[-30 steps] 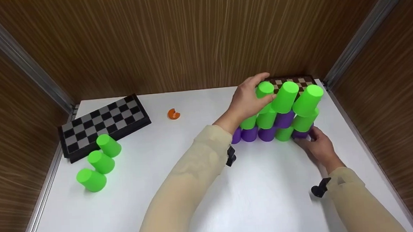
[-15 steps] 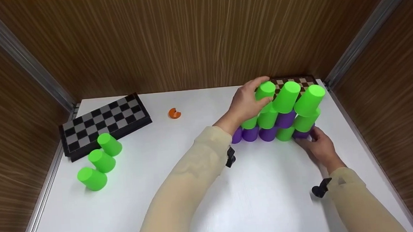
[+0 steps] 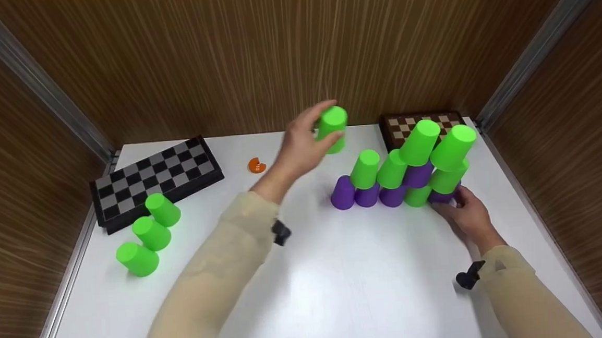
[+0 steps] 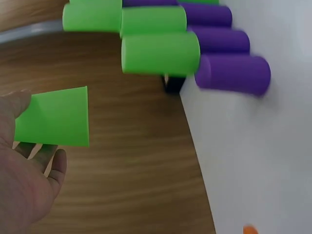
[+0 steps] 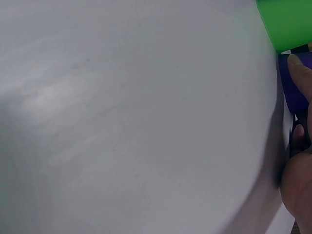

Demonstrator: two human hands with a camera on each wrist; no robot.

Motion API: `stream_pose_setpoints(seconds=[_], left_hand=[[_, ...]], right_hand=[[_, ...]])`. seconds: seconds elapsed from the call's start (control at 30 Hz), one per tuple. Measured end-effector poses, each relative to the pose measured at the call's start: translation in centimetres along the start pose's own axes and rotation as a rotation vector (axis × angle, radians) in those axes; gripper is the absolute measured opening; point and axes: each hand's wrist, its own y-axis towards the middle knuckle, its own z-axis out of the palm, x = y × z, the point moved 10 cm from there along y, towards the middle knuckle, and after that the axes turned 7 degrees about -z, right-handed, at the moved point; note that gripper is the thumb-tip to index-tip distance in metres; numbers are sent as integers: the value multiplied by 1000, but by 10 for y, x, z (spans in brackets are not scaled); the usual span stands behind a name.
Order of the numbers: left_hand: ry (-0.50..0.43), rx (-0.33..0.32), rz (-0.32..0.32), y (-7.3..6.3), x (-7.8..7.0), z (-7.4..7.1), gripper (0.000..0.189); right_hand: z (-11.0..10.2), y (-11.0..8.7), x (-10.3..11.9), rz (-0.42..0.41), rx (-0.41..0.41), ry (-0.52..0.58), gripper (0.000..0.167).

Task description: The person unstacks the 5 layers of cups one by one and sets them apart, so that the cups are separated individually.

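Note:
My left hand (image 3: pixel 302 145) grips a green cup (image 3: pixel 333 122) between thumb and fingers, mouth down, raised off the table to the left of the cup stack. In the left wrist view that green cup (image 4: pixel 58 117) is apart from the stacked ones. The stack has three tiers of upturned cups, with a purple cup (image 3: pixel 342 192) at the bottom left, a green cup (image 3: pixel 365 169) above it and two green cups on top, one being the green cup (image 3: pixel 419 143). Low at the right end, my right hand (image 3: pixel 470 216) holds the last purple cup (image 5: pixel 288 85) of the bottom row.
Three green cups (image 3: pixel 151 233) stand upside down at the left, in front of a black-and-grey checkered board (image 3: pixel 155 178). Behind the stack lies a brown checkered board (image 3: pixel 400 127). A small orange disc (image 3: pixel 257 165) with a notch lies at the back. Wood-grain walls (image 3: pixel 273 55) enclose the table.
My left hand has lifted the green cup off the left end of the top tier and moved left with it. The right hand stays at the bottom right purple cup.

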Motion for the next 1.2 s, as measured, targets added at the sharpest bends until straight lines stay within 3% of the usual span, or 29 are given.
stream_pose_setpoints(seconds=[0.3, 0.43, 0.57, 0.77, 1.03, 1.2], left_hand=[[50, -168, -114, -31, 55, -106, 62], [71, -234, -151, -50, 86, -140, 61], [70, -288, -186, -71, 119, -164, 61], [71, -360, -252, -97, 164, -181, 60], [88, -372, -370, -117, 219, -177, 62], [96, -394, -408, -125, 246, -174, 61]], right_hand=[[-1, -1, -4, 20, 9, 10, 90], [-1, -1, -3, 17, 9, -5, 90], [0, -1, -1, 17, 10, -9, 90], [0, -2, -1, 14, 13, -8, 89], [1, 0, -3, 24, 18, -17, 91], [2, 1, -1, 16, 11, 0, 89]])
